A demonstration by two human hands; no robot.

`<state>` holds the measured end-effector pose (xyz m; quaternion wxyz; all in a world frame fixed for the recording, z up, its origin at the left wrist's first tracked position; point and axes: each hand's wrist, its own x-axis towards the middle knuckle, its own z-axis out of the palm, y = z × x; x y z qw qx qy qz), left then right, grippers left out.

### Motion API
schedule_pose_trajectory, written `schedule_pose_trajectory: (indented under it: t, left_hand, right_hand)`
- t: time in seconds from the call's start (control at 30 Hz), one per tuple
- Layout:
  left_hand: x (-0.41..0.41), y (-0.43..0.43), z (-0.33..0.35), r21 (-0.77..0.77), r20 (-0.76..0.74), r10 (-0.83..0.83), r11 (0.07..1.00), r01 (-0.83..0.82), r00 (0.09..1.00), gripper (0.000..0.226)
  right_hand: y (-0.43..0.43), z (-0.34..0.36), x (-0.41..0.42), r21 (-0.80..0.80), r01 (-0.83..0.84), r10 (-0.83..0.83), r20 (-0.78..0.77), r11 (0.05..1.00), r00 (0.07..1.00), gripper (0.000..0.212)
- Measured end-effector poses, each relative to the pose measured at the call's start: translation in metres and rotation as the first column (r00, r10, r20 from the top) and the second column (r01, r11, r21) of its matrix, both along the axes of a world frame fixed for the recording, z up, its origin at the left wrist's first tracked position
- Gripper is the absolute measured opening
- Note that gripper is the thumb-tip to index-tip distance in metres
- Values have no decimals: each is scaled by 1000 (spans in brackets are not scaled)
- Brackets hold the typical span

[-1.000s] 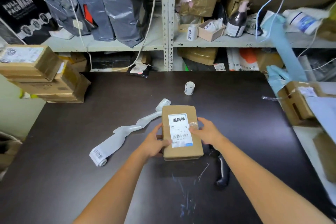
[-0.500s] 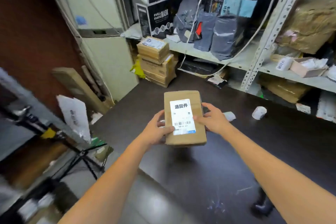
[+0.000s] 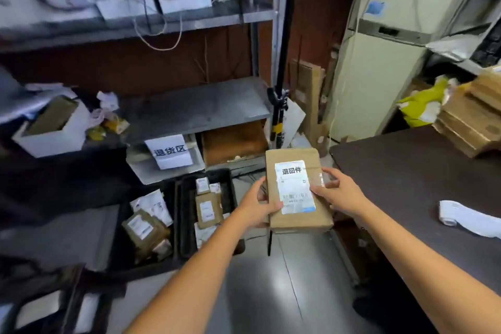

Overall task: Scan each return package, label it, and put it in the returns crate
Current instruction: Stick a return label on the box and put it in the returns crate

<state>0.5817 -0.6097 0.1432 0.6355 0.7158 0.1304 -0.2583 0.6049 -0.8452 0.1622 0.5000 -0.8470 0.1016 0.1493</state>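
The metal shelf [image 3: 195,108] fills my left side, with a white sign [image 3: 169,150] hanging under its grey middle board. The dark table [image 3: 406,171] runs along my right, carrying a stack of cardboard boxes [image 3: 471,119] at its far end and a loose strip of label paper [image 3: 466,217] nearer me. On the floor below the sign sit two black crates [image 3: 181,209] side by side, each with several labelled parcels inside. I hold the return package [image 3: 320,211] in the air, just off the table's corner and to the right of the crates, its face up. My left hand [image 3: 257,206] grips its left edge, thumb on top. My right hand [image 3: 339,192] clasps the right edge, thumb on the white label [image 3: 294,187].
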Motion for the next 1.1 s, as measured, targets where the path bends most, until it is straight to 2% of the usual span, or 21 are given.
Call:
schedule_pose_trajectory:
  t: [0.1,0.23,0.37,0.57,0.77,0.93,1.1]
  left_hand:
    - [-15,78,-22,60,-10,92,994,-92,996,90]
    - [-16,151,-44,72,-51,175,983,-171,983,99]
    - [7,195,-71,81,-85,245,968,-238,966,90]
    - [63,239,-157,101,-118,394,918,-383,912,91]
    - [114,287,-307,127,-173,475,879,-459,863,87]
    - [147,328,-459,145,-205,435,899,-413,877,86]
    - [197,354,-592,173,-138,397,912,-373,907,84]
  right_hand:
    - [79,-23,11,4,-103,103,-30,995,994,73]
    - [160,-45,28,68,-164,170,-100,984,980,67]
    - [209,-79,65,61,-224,230,-119,973,966,72]
    - [265,-158,137,95,-323,335,-152,942,930,64]
    - [323,-313,193,62,-385,389,-174,921,905,66]
    - [363,-476,224,67,-380,385,-170,923,907,62]
    - [393,-616,267,79,-325,332,-114,942,936,64]
